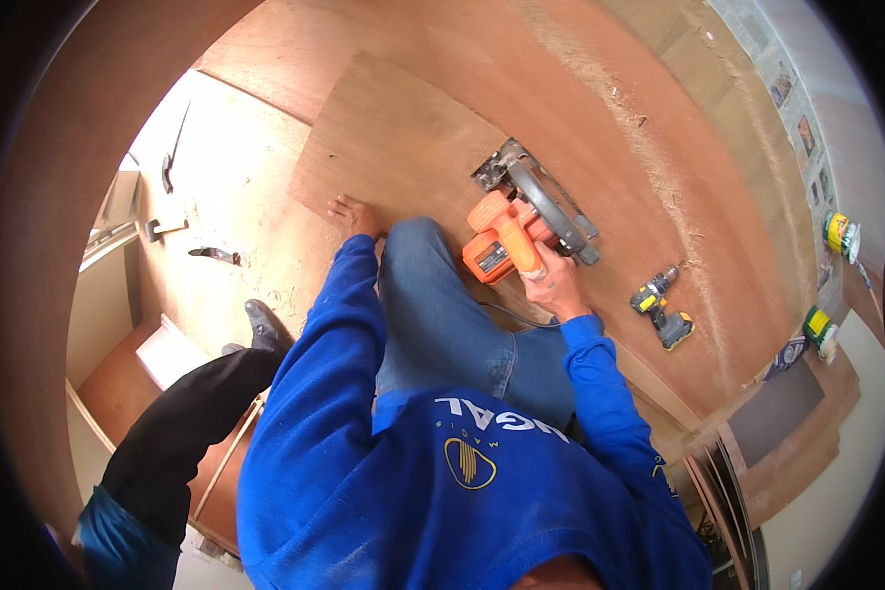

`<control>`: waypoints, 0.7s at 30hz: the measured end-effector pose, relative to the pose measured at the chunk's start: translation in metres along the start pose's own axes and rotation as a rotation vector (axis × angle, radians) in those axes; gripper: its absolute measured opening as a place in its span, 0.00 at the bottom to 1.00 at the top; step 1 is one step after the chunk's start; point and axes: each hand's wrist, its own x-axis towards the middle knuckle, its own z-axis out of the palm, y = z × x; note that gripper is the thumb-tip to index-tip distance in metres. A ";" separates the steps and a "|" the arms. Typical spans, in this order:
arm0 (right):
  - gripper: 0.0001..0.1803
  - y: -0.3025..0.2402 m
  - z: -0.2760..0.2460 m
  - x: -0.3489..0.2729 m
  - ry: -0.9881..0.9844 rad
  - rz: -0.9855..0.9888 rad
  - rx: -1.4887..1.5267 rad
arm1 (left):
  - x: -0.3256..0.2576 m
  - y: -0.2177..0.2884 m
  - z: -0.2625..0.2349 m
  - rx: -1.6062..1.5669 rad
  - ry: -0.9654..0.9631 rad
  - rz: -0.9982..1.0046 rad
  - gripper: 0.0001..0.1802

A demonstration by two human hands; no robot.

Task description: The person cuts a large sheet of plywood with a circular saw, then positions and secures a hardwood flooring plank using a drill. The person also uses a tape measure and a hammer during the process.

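My right hand (558, 287) is wrapped around the rear handle of an orange circular saw (506, 246). The saw's dark base plate and curved guard lie along the right edge of a brown wooden board (393, 138). Its blade is hidden. A cord runs from the saw past my right wrist. On the near left edge of that board rests my left hand (352, 214), fingers stretched over the wood and holding nothing. My blue-jeaned knee (418, 256) is bent between the two hands.
Right of the saw lies a yellow-and-black cordless drill (662, 307). A handsaw (170, 167), a hammer (165, 228) and a black-handled tool (214, 255) lie at left. Another person's dark-clothed leg (182, 423) reaches in at lower left. Sawdust (664, 187) streaks the wooden surface.
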 end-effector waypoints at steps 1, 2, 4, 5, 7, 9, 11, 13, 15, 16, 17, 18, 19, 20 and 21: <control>0.16 -0.001 0.001 0.000 -0.008 0.022 -0.082 | -0.005 0.004 -0.007 0.102 -0.037 0.046 0.61; 0.17 -0.002 0.001 0.000 0.017 0.007 -0.085 | -0.010 0.006 -0.016 0.204 -0.063 0.100 0.62; 0.17 -0.006 0.002 -0.002 -0.004 0.041 -0.119 | -0.009 0.011 -0.031 0.129 0.187 0.108 0.67; 0.18 -0.008 0.001 -0.002 -0.049 0.103 -0.134 | -0.020 0.009 -0.034 0.102 0.286 0.105 0.70; 0.18 -0.014 -0.001 -0.004 0.012 -0.034 -0.072 | -0.021 0.004 -0.051 0.000 0.034 0.075 0.71; 0.17 -0.021 -0.006 -0.008 0.051 -0.131 -0.141 | -0.025 -0.003 -0.076 -0.177 -0.168 0.094 0.72; 0.17 -0.028 -0.011 -0.013 0.005 -0.079 -0.142 | -0.041 -0.008 -0.114 -0.373 -0.197 0.284 0.51; 0.16 -0.035 -0.015 -0.016 -0.023 -0.059 -0.158 | -0.074 0.004 -0.153 -0.573 -0.075 0.337 0.36; 0.14 -0.039 -0.018 -0.018 -0.064 -0.045 -0.179 | -0.125 0.030 -0.188 -0.765 -0.142 0.289 0.25; 0.14 -0.040 -0.018 -0.019 -0.091 -0.017 -0.192 | -0.152 0.048 -0.204 -0.830 -0.144 0.289 0.22; 0.12 -0.041 -0.017 -0.020 -0.064 -0.060 -0.184 | -0.179 0.066 -0.217 -0.893 -0.147 0.294 0.20; 0.13 -0.040 -0.016 -0.021 -0.073 -0.043 -0.169 | -0.203 0.088 -0.229 -0.921 -0.087 0.362 0.17; 0.14 -0.039 -0.015 -0.020 -0.081 -0.030 -0.159 | -0.226 0.107 -0.240 -0.868 -0.002 0.423 0.15; 0.15 -0.037 -0.014 -0.022 -0.063 -0.031 -0.135 | -0.246 0.126 -0.248 -0.870 0.043 0.515 0.14; 0.15 -0.035 -0.012 -0.020 -0.120 0.031 -0.128 | -0.262 0.142 -0.256 -0.861 0.059 0.593 0.14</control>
